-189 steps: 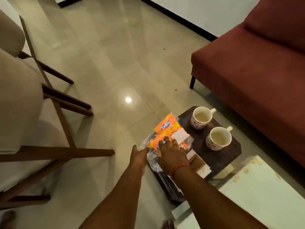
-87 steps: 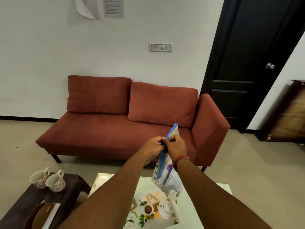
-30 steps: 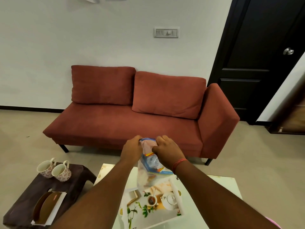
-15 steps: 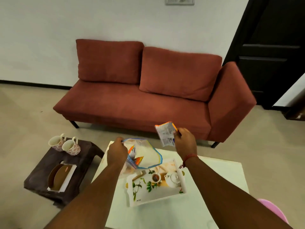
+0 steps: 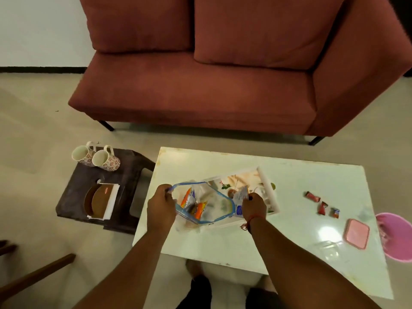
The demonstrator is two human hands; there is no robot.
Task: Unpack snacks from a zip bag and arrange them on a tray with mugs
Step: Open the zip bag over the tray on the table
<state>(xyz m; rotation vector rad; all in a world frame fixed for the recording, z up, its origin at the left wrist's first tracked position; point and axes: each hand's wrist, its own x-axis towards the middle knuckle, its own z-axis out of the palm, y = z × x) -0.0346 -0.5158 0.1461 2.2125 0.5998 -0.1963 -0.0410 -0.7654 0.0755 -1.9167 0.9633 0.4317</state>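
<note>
A person's left hand [image 5: 161,206] is pinching the rim of a clear zip bag [image 5: 204,202], holding its blue-edged mouth gaping open just above the printed tray [image 5: 270,198] on the white table [image 5: 296,177], while the right hand [image 5: 254,205] is gripping a small silvery snack packet [image 5: 241,197] at the bag's far lip. Two orange packets [image 5: 194,205] are lying inside, between the hands. The bag looks thin, limp and slippery, likely sagging shut unless held by its stiffer zip edge; the packets appear light and crinkly, best taken by a sealed end. Two floral mugs [image 5: 95,156] are standing well to the left of the left hand on a dark stool [image 5: 127,175], beside a brown-and-white box [image 5: 100,201]. Right of the right hand, three small wrapped sweets [image 5: 322,205], a pink lid [image 5: 356,234] and a pink bowl [image 5: 394,237] are lying apart from the tray. Nothing is blocking it.
</note>
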